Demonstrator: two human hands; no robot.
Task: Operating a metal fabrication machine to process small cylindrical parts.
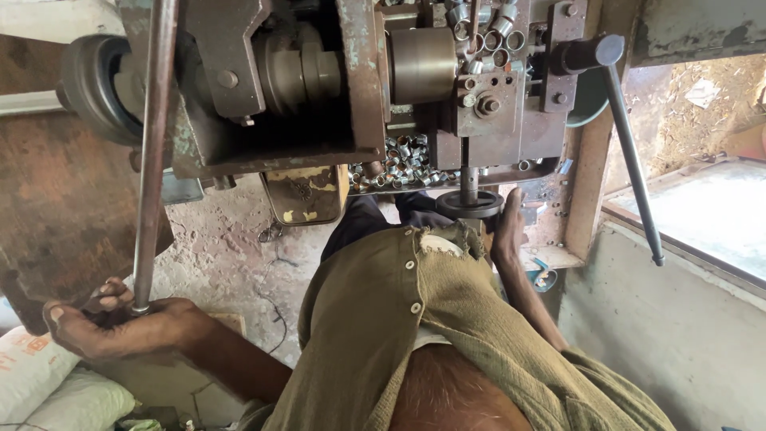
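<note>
My left hand [112,323] is closed around the lower end of a long steel lever rod [152,160] that runs up the left side of a worn metal machine [279,88]. On the other side of my olive shirt, my right hand [507,231] reaches up and grips the rim of a small black handwheel [469,205] on a vertical spindle under the machine's head. Just above that wheel, several small shiny metal rings [403,160] lie heaped in the machine's tray. More rings [487,36] fill a holder at the top.
A second lever with a black grip [630,152] slants down at the right, beside a concrete ledge [686,311]. A yellowed metal box [307,191] hangs under the machine. White sacks [40,383] lie at the lower left, and a rusty plate [56,207] stands at the left.
</note>
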